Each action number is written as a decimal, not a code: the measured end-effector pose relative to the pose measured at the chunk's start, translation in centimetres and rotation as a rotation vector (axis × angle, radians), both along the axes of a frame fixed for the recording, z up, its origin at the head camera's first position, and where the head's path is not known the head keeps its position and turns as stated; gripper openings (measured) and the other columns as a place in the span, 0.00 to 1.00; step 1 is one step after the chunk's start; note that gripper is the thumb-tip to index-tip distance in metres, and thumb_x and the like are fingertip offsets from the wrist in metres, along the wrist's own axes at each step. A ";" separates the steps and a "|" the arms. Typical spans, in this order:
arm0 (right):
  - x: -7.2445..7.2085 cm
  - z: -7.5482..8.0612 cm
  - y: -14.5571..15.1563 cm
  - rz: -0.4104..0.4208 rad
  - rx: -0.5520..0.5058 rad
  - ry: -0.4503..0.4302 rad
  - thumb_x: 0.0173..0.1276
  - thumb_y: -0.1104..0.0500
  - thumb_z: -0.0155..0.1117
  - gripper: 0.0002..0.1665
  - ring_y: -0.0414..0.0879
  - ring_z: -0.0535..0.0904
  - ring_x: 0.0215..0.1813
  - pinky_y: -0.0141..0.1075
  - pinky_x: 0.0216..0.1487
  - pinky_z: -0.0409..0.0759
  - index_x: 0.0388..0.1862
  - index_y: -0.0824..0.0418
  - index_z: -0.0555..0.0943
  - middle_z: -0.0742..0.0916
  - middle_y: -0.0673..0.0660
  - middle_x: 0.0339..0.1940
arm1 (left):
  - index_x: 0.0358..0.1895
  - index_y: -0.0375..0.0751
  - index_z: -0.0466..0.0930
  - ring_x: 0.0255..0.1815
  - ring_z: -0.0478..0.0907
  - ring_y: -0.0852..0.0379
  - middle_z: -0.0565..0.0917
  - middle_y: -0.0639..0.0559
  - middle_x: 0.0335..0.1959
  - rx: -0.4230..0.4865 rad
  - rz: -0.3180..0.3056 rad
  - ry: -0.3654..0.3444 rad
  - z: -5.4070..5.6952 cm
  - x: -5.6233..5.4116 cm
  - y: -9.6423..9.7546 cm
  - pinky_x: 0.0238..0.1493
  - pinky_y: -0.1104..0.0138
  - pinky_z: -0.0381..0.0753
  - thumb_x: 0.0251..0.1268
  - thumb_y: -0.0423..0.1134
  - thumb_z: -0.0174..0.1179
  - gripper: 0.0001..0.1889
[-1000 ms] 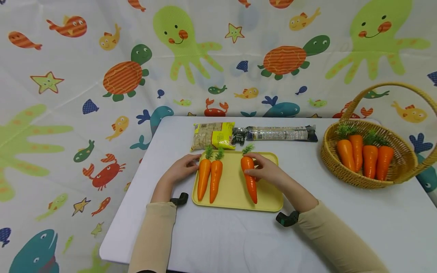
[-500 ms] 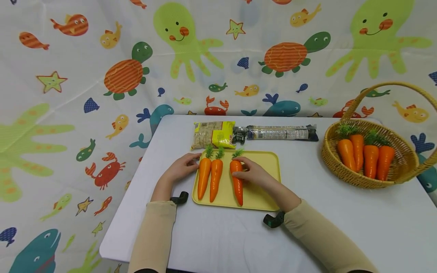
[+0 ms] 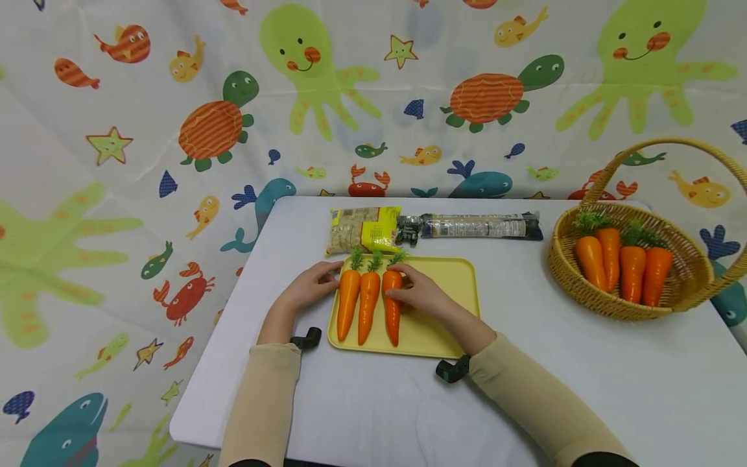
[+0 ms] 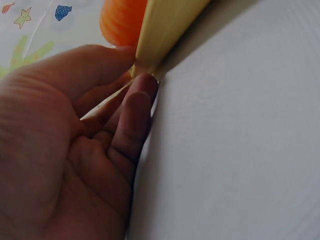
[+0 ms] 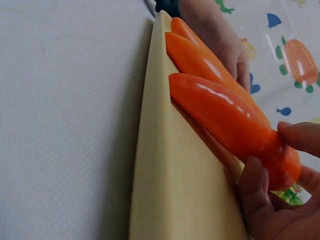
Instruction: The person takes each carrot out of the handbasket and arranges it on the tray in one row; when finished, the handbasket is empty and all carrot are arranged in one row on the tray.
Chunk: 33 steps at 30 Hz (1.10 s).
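My right hand [image 3: 426,297] pinches the thick end of an orange carrot [image 3: 392,318] with a green leafy top, close over the yellow tray [image 3: 446,285]. The right wrist view shows thumb and fingers on either side of this carrot [image 5: 225,117], its tip toward the tray's near edge. Two more carrots, a left one [image 3: 347,305] and a middle one [image 3: 368,308], lie side by side on the tray, tops away from me. At the tray's left edge, my left hand [image 3: 309,287] grips the rim; in the left wrist view its thumb and fingertips meet at the tray edge [image 4: 167,32].
A wicker basket [image 3: 569,285] with a tall handle stands at the right, holding several carrots. Behind the tray lie a yellow-and-clear bag [image 3: 364,230] and a long dark-ended packet [image 3: 481,226]. A patterned sea-animal cloth [image 3: 350,65] hangs behind the white table [image 3: 525,363].
My right hand has carried its carrot leftward across the tray, up beside the two lying carrots. My left hand has stayed at the tray's left rim.
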State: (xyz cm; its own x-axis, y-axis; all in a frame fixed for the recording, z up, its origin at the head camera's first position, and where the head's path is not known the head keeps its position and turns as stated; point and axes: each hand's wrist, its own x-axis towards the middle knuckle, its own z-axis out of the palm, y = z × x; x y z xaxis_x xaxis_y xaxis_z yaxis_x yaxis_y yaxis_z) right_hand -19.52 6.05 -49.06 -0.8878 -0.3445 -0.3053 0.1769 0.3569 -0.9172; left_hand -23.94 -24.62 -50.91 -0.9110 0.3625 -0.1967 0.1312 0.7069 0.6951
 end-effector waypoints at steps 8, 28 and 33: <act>-0.1 0.0 -0.4 0.007 -0.007 0.004 0.66 0.54 0.69 0.35 0.50 0.84 0.34 0.41 0.37 0.84 0.71 0.48 0.69 0.77 0.62 0.62 | 0.72 0.54 0.68 0.49 0.77 0.52 0.79 0.50 0.54 -0.010 -0.001 0.016 0.0 0.0 -0.1 0.59 0.53 0.75 0.71 0.48 0.58 0.28; -0.7 -0.1 -0.2 0.049 -0.003 0.002 0.69 0.60 0.65 0.34 0.50 0.86 0.31 0.41 0.36 0.85 0.73 0.53 0.68 0.74 0.61 0.67 | 0.72 0.54 0.69 0.48 0.76 0.52 0.80 0.50 0.51 0.006 0.003 0.027 -0.2 -0.1 0.0 0.57 0.54 0.74 0.71 0.47 0.58 0.27; -0.8 -0.1 0.0 0.066 0.026 0.024 0.70 0.60 0.65 0.34 0.49 0.85 0.32 0.40 0.36 0.85 0.73 0.53 0.67 0.74 0.60 0.66 | 0.72 0.54 0.68 0.48 0.76 0.53 0.80 0.50 0.52 0.003 0.002 0.024 -0.3 0.0 0.0 0.57 0.55 0.74 0.71 0.47 0.57 0.27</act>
State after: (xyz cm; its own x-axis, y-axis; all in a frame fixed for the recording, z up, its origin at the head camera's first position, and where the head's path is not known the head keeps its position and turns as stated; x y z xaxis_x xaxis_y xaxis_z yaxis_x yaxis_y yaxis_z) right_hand -20.35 6.07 -49.19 -0.8703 -0.3950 -0.2941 0.1303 0.3913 -0.9110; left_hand -23.96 -24.65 -51.18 -0.9159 0.3616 -0.1740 0.1465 0.7050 0.6939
